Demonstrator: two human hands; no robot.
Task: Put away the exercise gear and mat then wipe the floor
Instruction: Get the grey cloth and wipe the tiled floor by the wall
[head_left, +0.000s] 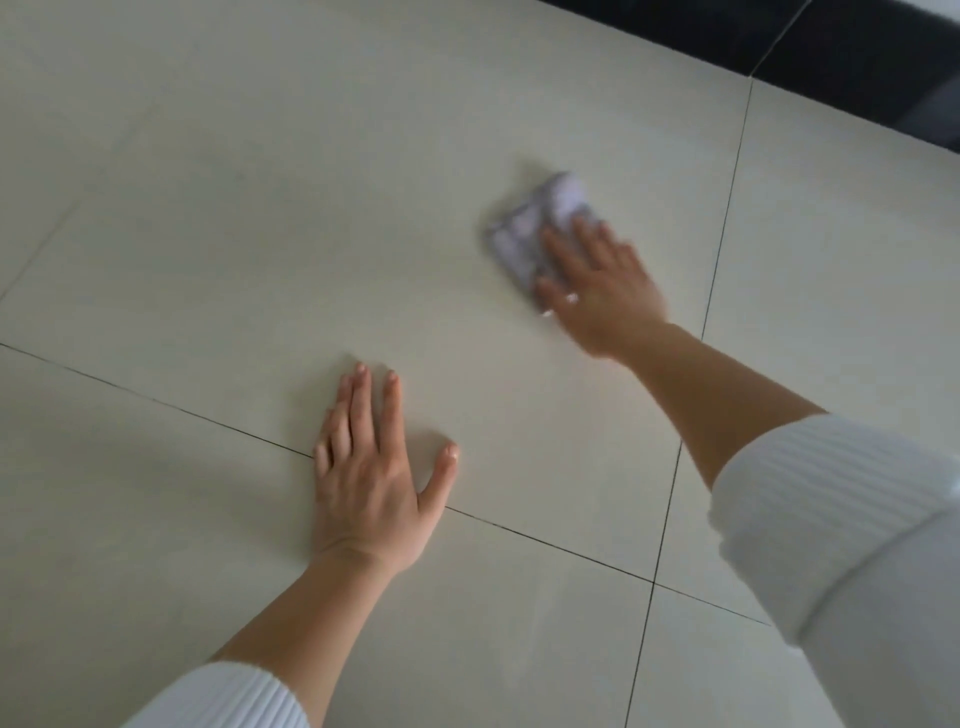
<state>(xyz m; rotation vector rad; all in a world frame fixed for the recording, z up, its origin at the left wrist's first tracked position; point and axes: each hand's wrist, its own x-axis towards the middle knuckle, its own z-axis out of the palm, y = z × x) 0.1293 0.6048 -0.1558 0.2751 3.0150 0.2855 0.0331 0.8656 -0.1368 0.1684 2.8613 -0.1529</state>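
The left hand (363, 488) lies flat on the pale floor (208, 208). Its fingers are straight, so its grip is wide and holds nothing. Further right, the right hand (597, 291) presses straight fingers down on a small blurry cloth (524, 228), which lies on the floor.

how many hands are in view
2. The left hand lies flat on the floor; the right hand, farther out, presses the cloth down.

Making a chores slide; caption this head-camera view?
Right hand presses a cloth on the pale tiled floor while the left hand rests flat on a tile.
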